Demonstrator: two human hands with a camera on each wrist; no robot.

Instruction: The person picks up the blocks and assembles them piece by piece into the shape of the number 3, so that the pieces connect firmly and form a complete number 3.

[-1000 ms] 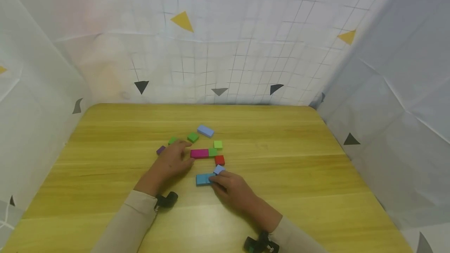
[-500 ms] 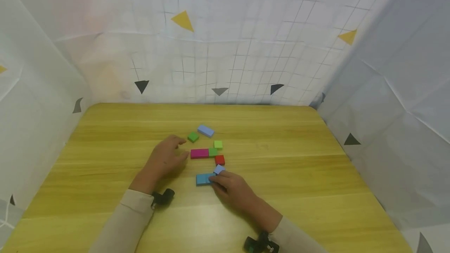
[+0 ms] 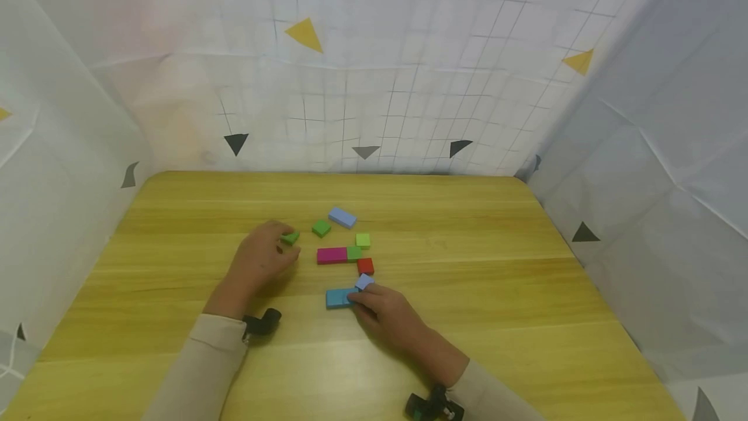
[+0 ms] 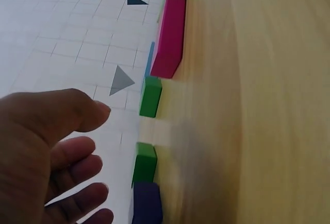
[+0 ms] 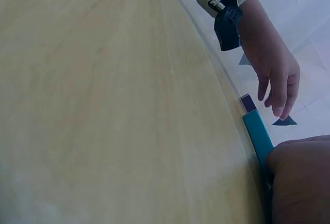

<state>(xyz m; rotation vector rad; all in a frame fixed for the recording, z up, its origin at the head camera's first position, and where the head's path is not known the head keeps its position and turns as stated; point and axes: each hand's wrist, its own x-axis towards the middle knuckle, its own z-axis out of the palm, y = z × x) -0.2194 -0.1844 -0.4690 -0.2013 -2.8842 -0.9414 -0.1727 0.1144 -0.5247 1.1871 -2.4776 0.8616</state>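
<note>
The left wrist view shows a dark purple block (image 4: 147,203) that the left hand (image 3: 257,262) hides from the head view; that hand's thumb and fingers stand apart near a green block (image 3: 290,238). The right hand (image 3: 387,318) pinches the end of an oblong blue block (image 3: 338,299) on the wood-grained bench (image 3: 467,278) — a red block (image 3: 365,266) beyond.

head view from above, wrist views low along the shared table (image 3: 497,291)
</note>
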